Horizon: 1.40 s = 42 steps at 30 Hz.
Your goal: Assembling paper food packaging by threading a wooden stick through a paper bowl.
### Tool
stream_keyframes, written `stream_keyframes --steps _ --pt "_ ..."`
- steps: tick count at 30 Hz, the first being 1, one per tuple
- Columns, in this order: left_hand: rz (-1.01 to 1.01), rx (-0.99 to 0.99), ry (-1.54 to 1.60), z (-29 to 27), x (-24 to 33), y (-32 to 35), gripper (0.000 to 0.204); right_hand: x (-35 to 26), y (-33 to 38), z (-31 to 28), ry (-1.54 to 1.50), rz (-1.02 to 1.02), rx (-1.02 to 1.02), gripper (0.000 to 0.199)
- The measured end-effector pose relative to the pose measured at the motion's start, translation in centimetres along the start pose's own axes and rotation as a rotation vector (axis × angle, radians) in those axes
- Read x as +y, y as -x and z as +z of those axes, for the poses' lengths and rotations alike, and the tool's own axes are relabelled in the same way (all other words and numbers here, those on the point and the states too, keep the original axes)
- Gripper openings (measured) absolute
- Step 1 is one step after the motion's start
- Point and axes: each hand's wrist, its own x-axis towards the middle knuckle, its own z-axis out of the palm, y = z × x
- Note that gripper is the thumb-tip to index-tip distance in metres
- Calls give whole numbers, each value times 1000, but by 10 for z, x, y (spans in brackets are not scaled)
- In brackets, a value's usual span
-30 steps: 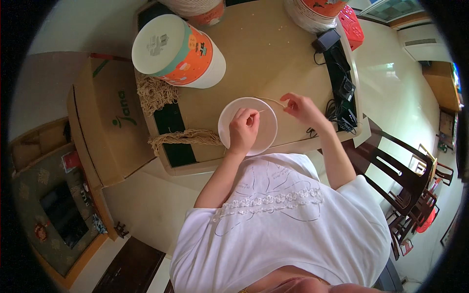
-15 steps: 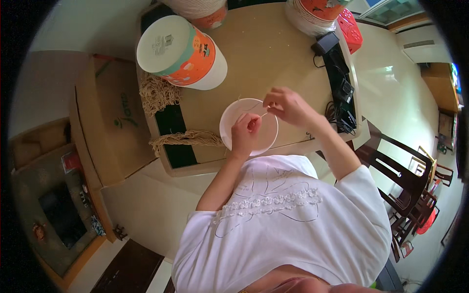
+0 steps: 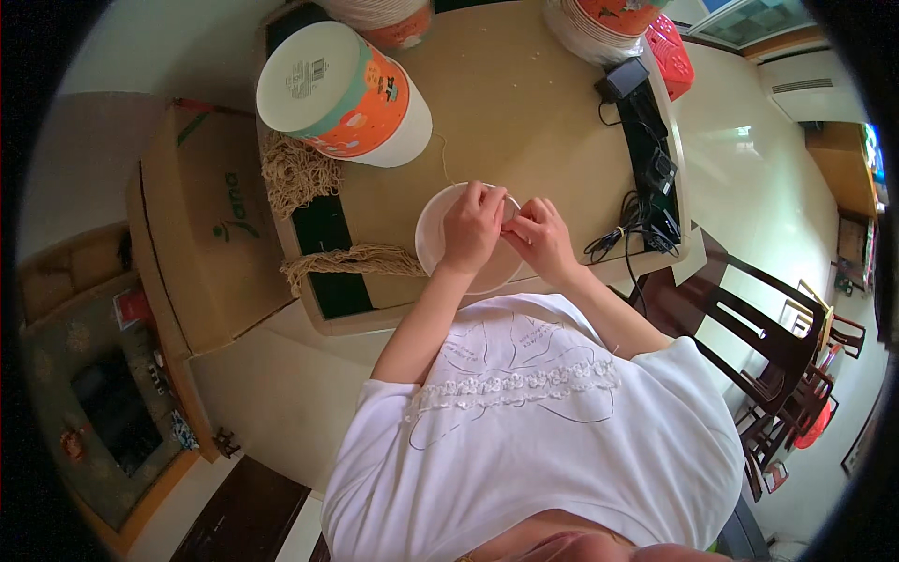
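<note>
In front of my body stands a round white tub, partly hidden by my hands. Over its far right rim, my left hand and my right hand meet with fingertips pinched together. A thin tan string trails out past the tub's far rim from near my left hand. Both hands appear closed on this string, though their fingers mostly hide it. Left of the tub lies a long bundle of tan string. Farther back is a tangled pile of it.
A large upturned paper bucket with an orange band stands at the far left. Stacked paper tubs and wrapped tubs sit along the back. A black adapter and cables line the right edge. A cardboard box adjoins the left.
My right hand has come down and in toward my left, which has risen to the tub's rim. The loose string now shows beyond the tub.
</note>
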Motion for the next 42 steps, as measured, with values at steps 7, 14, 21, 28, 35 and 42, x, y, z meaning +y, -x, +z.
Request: stream_keyframes --steps 7,14,21,28,35,42 --pt "78 16 24 3 -6 3 18 -1 4 2 77 22 90 12" --pt "-172 -1 363 4 0 15 15 1 6 -4 150 21 167 18" --pt "-895 -182 1138 12 -1 24 13 8 6 -5 107 36 110 19" --pt "-1195 -465 1571 21 -26 24 17 7 7 -2 75 36 72 19" --pt "-1213 -438 1489 23 -25 24 9 7 10 -2 63 31 52 18" --pt "-1090 -366 1466 23 -18 28 8 12 10 -2 39 59 103 18"
